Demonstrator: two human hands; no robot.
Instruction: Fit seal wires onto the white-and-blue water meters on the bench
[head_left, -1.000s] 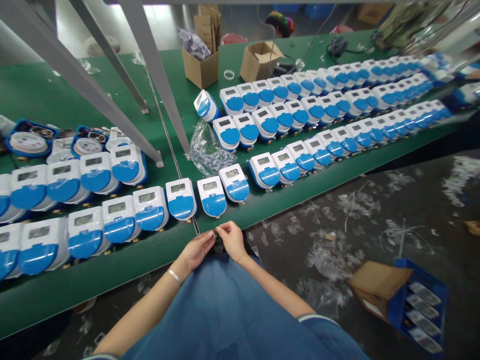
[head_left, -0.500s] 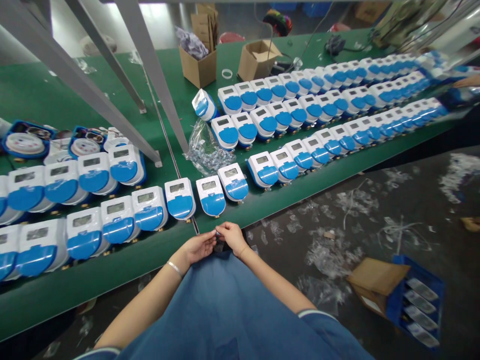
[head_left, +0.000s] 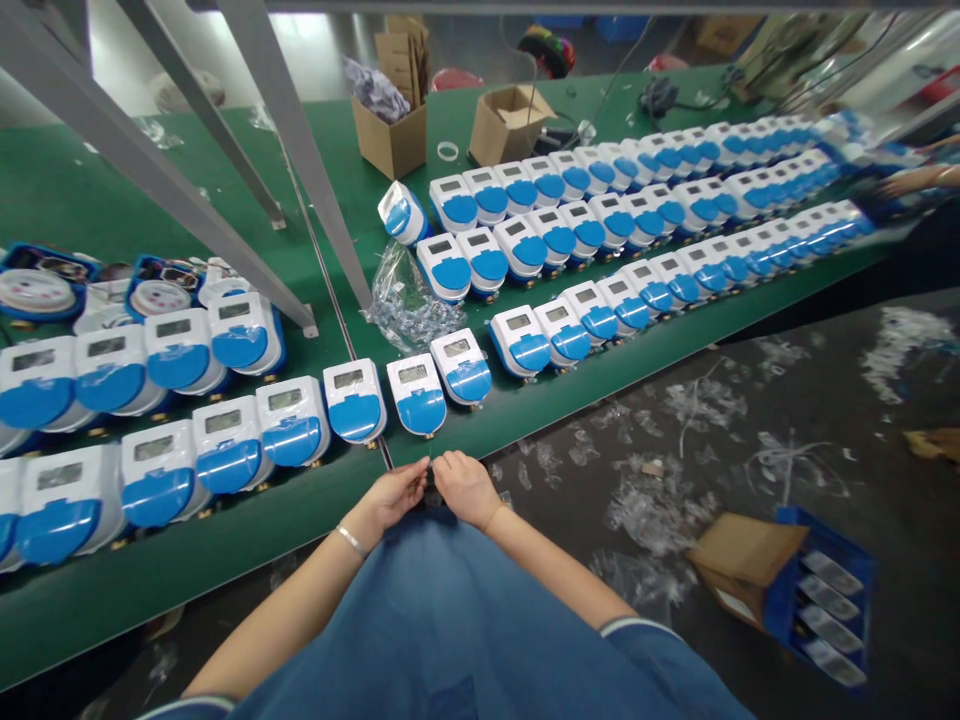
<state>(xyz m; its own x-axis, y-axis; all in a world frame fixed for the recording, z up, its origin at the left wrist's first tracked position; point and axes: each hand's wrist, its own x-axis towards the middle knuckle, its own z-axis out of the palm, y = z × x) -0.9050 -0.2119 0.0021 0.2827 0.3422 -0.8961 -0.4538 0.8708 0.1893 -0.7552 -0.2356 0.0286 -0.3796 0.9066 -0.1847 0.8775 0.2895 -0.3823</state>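
My left hand and my right hand meet at the table's front edge, close to my body. The fingers of both are pinched together, nearly touching, around something too small to make out. Just beyond them stands a white meter with a blue lid and a small display. A similar meter is to its right, and another meter is to its left. Neither hand touches these. Behind them lies an open clear plastic bag of small parts.
Rows of the same meters cover the green table on both sides. Grey metal posts rise at left. Cardboard boxes stand behind. Plastic scraps and a blue crate lie on the floor. Another person's hand is at far right.
My right hand has turned, its fingers now more curled with the back of the hand facing up. The small thing between the fingertips is less visible. The view has shifted slightly.
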